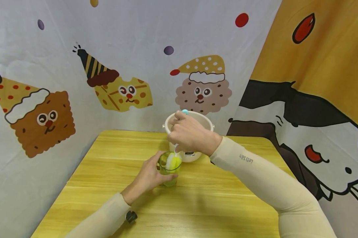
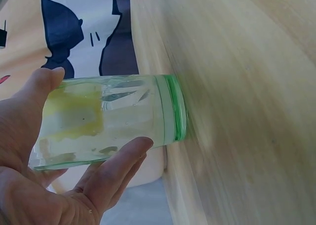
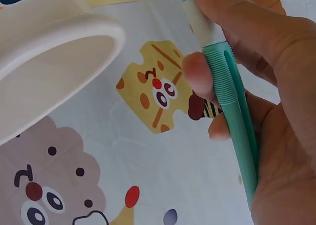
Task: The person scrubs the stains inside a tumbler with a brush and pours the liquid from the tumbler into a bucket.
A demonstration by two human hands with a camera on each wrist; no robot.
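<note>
My left hand [image 1: 147, 177] wraps round a clear green drinking glass [image 1: 168, 182], fingers on one side and thumb on the other. The glass stands upright, its base [image 2: 178, 109] right at the tabletop in the left wrist view. Inside it sits the yellow and white sponge head [image 1: 174, 162] of a cup brush. Above the glass, my right hand [image 1: 188, 134] grips the brush's teal handle [image 3: 232, 101], its thumb and fingers curled round it. The handle's upper end [image 1: 185, 111] sticks out over that hand.
Just behind the glass stands a white bucket [image 1: 211, 125], partly hidden by my right hand and forearm; its rim [image 3: 111, 35] is close to that hand. The wooden table [image 1: 107, 165] ends at a cloth backdrop [image 1: 131, 26] printed with cartoon figures.
</note>
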